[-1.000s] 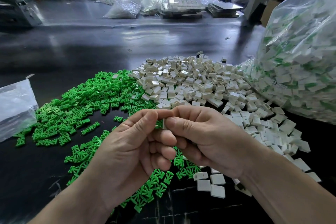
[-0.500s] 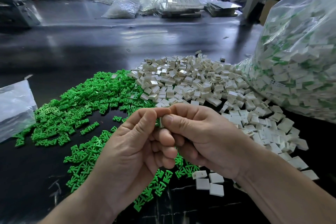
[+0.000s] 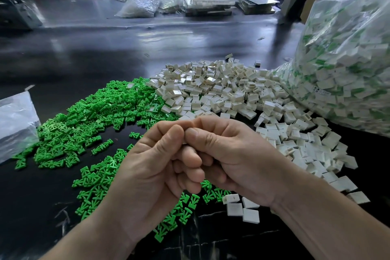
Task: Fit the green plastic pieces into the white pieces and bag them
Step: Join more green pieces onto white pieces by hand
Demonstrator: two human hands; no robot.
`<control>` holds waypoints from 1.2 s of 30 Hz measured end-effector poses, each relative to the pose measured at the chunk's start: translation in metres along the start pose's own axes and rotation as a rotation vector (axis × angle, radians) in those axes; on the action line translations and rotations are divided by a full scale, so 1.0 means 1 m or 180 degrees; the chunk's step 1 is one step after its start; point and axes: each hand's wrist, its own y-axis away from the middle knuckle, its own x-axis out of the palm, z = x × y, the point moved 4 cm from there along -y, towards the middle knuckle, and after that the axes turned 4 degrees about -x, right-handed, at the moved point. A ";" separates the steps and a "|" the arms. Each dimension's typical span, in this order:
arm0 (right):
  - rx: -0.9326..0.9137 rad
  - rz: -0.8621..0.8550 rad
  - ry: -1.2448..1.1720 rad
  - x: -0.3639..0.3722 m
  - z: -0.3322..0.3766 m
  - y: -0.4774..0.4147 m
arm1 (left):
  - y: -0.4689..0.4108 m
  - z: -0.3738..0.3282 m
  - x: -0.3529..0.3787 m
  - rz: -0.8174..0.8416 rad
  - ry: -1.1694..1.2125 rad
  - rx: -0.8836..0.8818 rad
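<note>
Head view — left hand [image 3: 152,173] and right hand [image 3: 238,160] meet thumb-to-thumb, curled.

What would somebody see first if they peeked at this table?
Probably the bright green pieces heaped on the left of the dark table, beside a pile of white pieces. A huge clear bag stuffed with white-and-green pieces towers on the right, and in the middle the left hand and right hand pinch a small piece, nearly hidden.

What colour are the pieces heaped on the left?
Bright green pieces, clearest in the head view.
</note>
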 end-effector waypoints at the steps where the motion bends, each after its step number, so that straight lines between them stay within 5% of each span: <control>1: -0.0002 -0.0006 -0.0001 0.001 -0.001 0.000 | -0.001 -0.001 -0.001 -0.0014 -0.0027 0.0013; 25: -0.0208 -0.0117 -0.0042 0.001 0.000 0.001 | 0.004 -0.021 0.010 -0.0383 -0.0650 0.0429; 31: -0.0076 -0.0088 -0.0061 -0.001 0.004 0.001 | 0.018 -0.033 -0.001 -0.0912 -0.2473 0.1201; 36: 0.0017 -0.0008 -0.0038 0.000 0.005 0.002 | 0.021 -0.039 0.002 -0.1104 -0.3190 0.1383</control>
